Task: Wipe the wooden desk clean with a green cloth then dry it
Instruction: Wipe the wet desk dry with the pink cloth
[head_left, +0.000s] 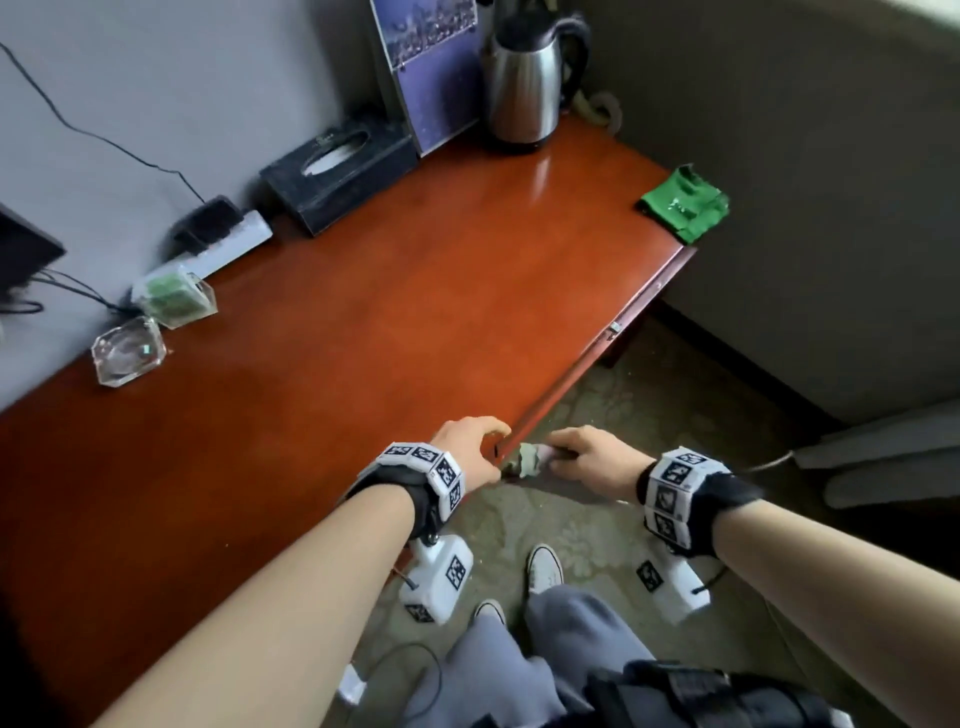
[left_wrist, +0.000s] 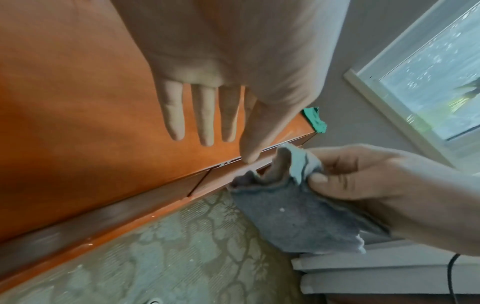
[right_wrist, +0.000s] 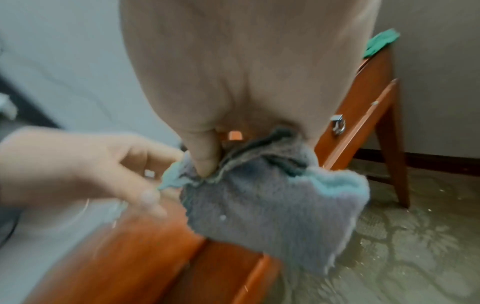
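The green cloth (head_left: 683, 203) lies on the far right corner of the wooden desk (head_left: 363, 312), while the right hand (head_left: 592, 457) pinches a grey cloth (left_wrist: 293, 214) beside its front edge and the left hand (head_left: 467, 447) hovers, fingers straight and slightly apart.

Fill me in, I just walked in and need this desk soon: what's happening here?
A person is standing at the front edge of the wooden desk. Their right hand pinches a grey cloth just off the edge, while the left hand rests open at the edge beside it. The green cloth lies untouched on the far right corner, near the kettle.
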